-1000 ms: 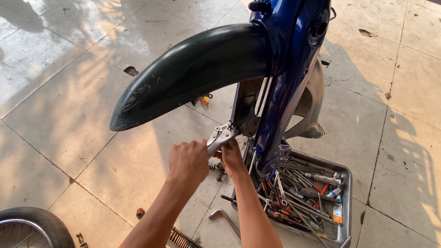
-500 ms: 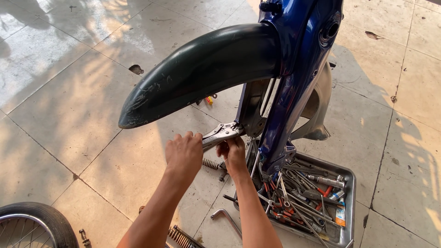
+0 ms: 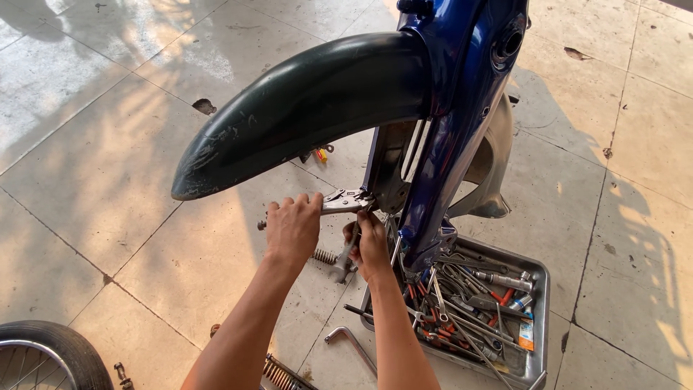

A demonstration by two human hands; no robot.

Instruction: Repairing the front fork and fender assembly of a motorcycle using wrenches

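Note:
A blue motorbike front end (image 3: 462, 123) stands on the tiled floor with its dark green mudguard (image 3: 303, 108) reaching left. Under the mudguard, silver locking pliers (image 3: 345, 201) are clamped at the fork's lower end. My left hand (image 3: 292, 227) grips the pliers' handles from the left. My right hand (image 3: 372, 245) is just below the pliers' jaws, fingers closed around a grey metal rod (image 3: 345, 258) that hangs down from the fork. What the jaws bite on is hidden by the fork.
A metal tray (image 3: 535, 339) full of several wrenches and screwdrivers sits under the bike at the right. A coil spring (image 3: 325, 256), an L-shaped wrench (image 3: 350, 339), a second spring (image 3: 285, 375) and a wheel (image 3: 43, 357) lie on the floor nearby.
My view has shifted slightly up and left. My left hand has slid closer onto the pliers' handles; my right hand has stayed by the fork.

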